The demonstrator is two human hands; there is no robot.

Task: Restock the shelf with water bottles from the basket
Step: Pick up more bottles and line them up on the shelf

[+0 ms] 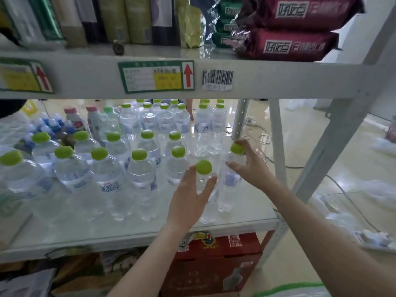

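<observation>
Clear thin plastic, filled to the shoulder with water: the two bottles in hand stand upright at the right-hand end of the middle shelf (246, 219), both near its front edge. The nearer bottle (206, 189) has the left hand (188, 200) laid against its left side, fingers spread and only loosely curved around the body, so it looks steadied rather than clamped. The farther bottle (230, 179), just to the right and behind, is flanked by the right hand (249, 166), thumb and fingers apart, fingertips near the green cap (237, 148); whether they press on it I cannot tell. I judge each bottle moderately heavy for its size, with a wall that gives under a squeeze and a smooth, slippery surface, so the sound grip is around the body at the label band, or at the stiff neck under the cap (a full one tips easily if pushed high up). Counting outward to the left along the shelf, about nineteen more green-capped bottles (139, 174) stand in loose rows, the back ones partly hidden, making roughly twenty-one. Two pink-capped bottles (70, 116) sit at the far left rear beside blurred blue-capped ones I cannot count. Above the shelf lie two red snack bags (295, 28); below it, one red carton (214, 264). No basket shows clearly.
</observation>
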